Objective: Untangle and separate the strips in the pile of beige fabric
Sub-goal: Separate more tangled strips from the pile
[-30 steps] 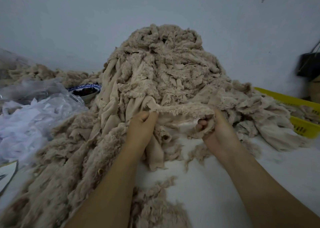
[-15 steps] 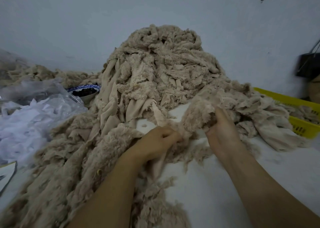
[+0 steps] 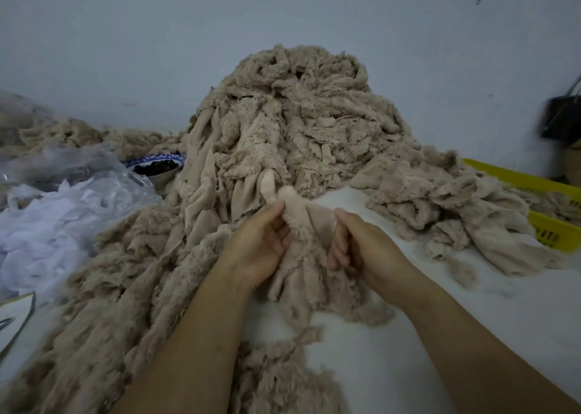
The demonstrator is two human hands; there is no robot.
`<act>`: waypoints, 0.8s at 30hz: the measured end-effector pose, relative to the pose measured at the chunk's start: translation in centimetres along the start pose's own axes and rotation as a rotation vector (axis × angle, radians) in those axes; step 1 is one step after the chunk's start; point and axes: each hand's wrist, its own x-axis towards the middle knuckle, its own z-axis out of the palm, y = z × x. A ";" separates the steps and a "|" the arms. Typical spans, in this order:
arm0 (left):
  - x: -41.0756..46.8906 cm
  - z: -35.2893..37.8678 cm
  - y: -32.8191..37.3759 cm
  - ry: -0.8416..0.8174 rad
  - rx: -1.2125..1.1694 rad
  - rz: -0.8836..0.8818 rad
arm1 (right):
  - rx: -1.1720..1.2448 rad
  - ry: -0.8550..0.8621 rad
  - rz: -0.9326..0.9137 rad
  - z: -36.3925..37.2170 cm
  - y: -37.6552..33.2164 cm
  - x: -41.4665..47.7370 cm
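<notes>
The left hand (image 3: 261,244) and right hand (image 3: 355,247) grip seemingly one beige strip (image 3: 309,222) by the pile (image 3: 298,115).

Dim, flat light; soft shadows; wide-angle distortion + blur at edges.

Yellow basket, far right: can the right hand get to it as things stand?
Probably yes, once freed. The right hand grips the beige strip, shared with the left hand. Only bare white table and a low spill of beige fabric lie between it and the yellow basket.
</notes>
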 end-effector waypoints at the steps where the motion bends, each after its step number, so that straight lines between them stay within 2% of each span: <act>1: 0.1 -0.1 0.1 -0.001 -0.089 0.005 | 0.022 0.029 -0.009 -0.2 0.0 0.1; 4: 0.2 -0.1 0.3 0.005 -0.258 0.014 | 0.110 0.099 0.007 -0.4 0.2 0.5; 7: 0.0 0.0 0.4 0.024 -0.251 0.026 | 0.111 0.251 0.038 -0.8 0.4 0.9; 10: 0.3 -0.2 0.3 0.013 -0.230 0.031 | 0.013 0.373 0.033 -1.2 0.7 1.1; 12: 0.3 -0.1 0.2 -0.001 -0.213 0.029 | -0.096 0.321 0.008 -0.9 0.9 1.0; 16: 0.1 0.0 0.2 -0.008 -0.218 0.045 | -0.432 0.097 -0.019 0.3 1.1 0.3; 18: 0.2 0.1 0.3 0.035 -0.237 0.068 | -0.331 0.147 -0.028 0.3 0.7 0.2; 20: 0.4 0.1 0.4 0.074 -0.257 0.081 | -0.021 0.221 0.026 -0.2 -0.1 0.2; 22: 0.4 0.1 0.5 0.083 -0.253 0.082 | 0.218 0.208 0.062 -0.6 -0.8 0.0; 24: 0.5 0.1 0.4 0.085 -0.251 0.077 | 0.283 0.175 0.083 -0.8 -0.8 0.0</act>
